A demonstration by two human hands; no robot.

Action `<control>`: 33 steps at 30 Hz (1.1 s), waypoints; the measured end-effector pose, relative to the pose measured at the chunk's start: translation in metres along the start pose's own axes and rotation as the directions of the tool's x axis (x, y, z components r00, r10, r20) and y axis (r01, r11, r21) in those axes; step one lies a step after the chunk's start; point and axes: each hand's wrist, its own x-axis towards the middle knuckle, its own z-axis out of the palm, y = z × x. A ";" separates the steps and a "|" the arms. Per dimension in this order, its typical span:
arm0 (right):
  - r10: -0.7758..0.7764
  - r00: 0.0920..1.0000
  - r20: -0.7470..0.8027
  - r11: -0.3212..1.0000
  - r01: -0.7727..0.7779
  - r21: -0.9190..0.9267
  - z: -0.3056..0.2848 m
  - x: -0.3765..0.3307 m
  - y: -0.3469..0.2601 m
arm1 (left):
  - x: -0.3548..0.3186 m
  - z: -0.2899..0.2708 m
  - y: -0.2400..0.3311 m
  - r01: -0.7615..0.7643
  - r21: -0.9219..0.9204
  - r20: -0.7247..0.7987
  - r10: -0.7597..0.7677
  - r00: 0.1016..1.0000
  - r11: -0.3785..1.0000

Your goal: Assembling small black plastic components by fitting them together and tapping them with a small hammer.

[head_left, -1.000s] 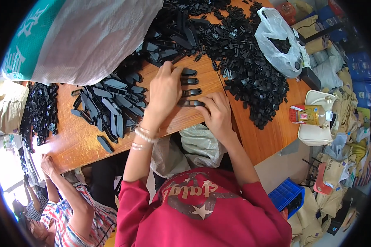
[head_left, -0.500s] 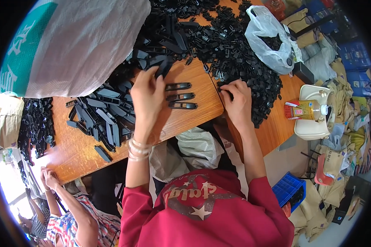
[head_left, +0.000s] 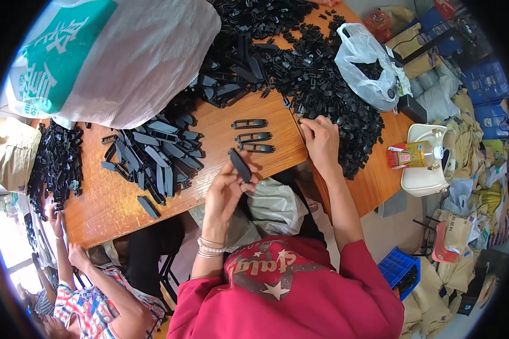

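My left hand [head_left: 223,189] is closed on a long black plastic piece [head_left: 240,165] with tapered ends, held tilted above the table's near edge. Just beyond it, three black plastic frames with open slots lie in a row; the middle frame [head_left: 254,137] is roughly parallel to the others. At the right, my right hand [head_left: 321,142] rests at the near-left border of a heap of small black plastic parts [head_left: 353,135]. Its fingers are curled together, and whatever is between them is too small or hidden to name.
A heap of long black pieces [head_left: 158,155] lies left on the wooden table [head_left: 119,217], below a big white-and-green woven sack [head_left: 136,62]. A white plastic bag [head_left: 359,68], a bottle of yellow liquid [head_left: 415,155] and a white handbag [head_left: 418,183] stand right. Another person's hand [head_left: 79,257] is lower left.
My left hand has drawn back from the far heap toward me, bringing a long black piece with it. My right hand has stayed by the small parts, its fingers now closer together.
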 end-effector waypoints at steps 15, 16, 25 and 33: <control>-0.071 0.998 0.004 0.997 0.071 -0.028 0.005 0.012 0.002 | 0.041 0.017 -0.006 0.038 0.756 -0.122 0.083 0.989 0.653; -0.068 0.998 0.003 0.997 0.068 -0.028 0.003 0.014 0.001 | 0.039 0.019 -0.004 0.040 0.757 -0.122 0.081 0.989 0.652; -0.088 0.996 -0.027 0.996 0.087 -0.027 0.005 0.015 -0.001 | 0.010 0.020 -0.008 0.096 0.594 -0.190 0.023 0.982 0.799; 0.087 0.976 -0.198 0.886 0.015 0.464 -0.005 -0.009 -0.035 | 0.006 0.013 -0.005 0.058 0.404 -0.138 -0.002 0.990 0.913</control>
